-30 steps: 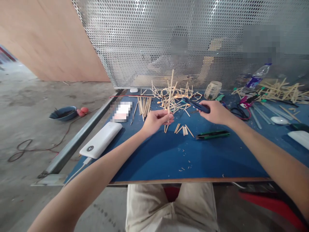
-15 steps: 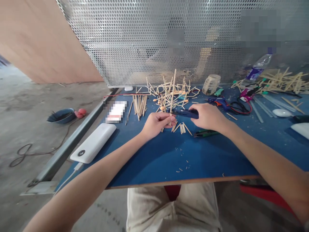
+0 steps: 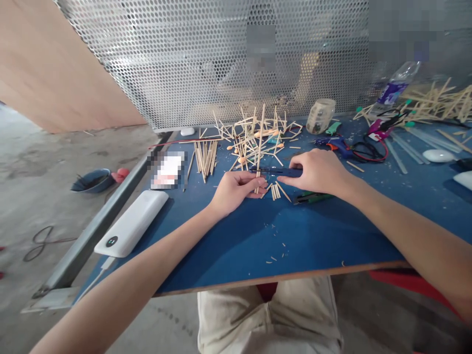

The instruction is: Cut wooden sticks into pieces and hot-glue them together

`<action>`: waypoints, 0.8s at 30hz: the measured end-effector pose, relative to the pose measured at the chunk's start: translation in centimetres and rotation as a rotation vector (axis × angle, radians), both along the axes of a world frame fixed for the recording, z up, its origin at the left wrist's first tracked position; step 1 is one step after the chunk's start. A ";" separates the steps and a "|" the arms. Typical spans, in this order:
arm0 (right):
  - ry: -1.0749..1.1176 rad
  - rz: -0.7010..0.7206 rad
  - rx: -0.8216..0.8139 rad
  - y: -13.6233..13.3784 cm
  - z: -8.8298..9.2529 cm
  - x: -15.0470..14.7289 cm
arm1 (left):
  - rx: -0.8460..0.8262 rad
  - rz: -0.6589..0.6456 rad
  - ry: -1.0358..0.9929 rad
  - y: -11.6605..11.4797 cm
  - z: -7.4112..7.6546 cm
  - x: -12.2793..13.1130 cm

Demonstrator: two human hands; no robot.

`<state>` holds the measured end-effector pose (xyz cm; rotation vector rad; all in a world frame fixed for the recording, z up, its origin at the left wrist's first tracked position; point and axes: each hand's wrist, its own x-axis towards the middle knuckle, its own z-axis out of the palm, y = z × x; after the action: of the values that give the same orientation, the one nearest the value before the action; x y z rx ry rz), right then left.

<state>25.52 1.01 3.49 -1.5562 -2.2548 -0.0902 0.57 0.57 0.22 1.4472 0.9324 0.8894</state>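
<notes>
My left hand (image 3: 236, 189) pinches a long thin wooden stick (image 3: 260, 140) and holds it nearly upright on the blue table (image 3: 236, 236). My right hand (image 3: 317, 172) grips a dark blue utility knife (image 3: 275, 171) laid crosswise against the stick's lower part, just above my left fingers. Several short cut stick pieces (image 3: 276, 191) lie right below the hands. Behind them stands a tangled structure of glued sticks (image 3: 254, 135).
A green utility knife (image 3: 313, 198) lies beside my right wrist. A bundle of sticks (image 3: 205, 156), a white power bank (image 3: 129, 228), a glue gun (image 3: 337, 145), scissors, a plastic bottle (image 3: 394, 88) and a jar (image 3: 320, 115) sit around. A perforated metal screen (image 3: 184, 59) backs the table.
My right hand brought the blue knife leftward from beside the stick structure to the stick held by my left hand. Both hands settled slightly lower on the table.
</notes>
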 end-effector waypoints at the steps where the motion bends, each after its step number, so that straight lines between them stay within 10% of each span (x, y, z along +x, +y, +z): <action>1: 0.011 0.001 -0.013 0.0 0.0 0.0 | -0.003 0.001 -0.005 -0.1 0.0 0.0; 24: -0.111 -0.038 -0.023 -0.5 0.7 -0.7 | -0.007 -0.013 0.045 -0.5 0.9 0.1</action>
<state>24.83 0.55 4.22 -1.6437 -2.3183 -0.1657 0.66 0.08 1.11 1.4710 0.9581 0.8461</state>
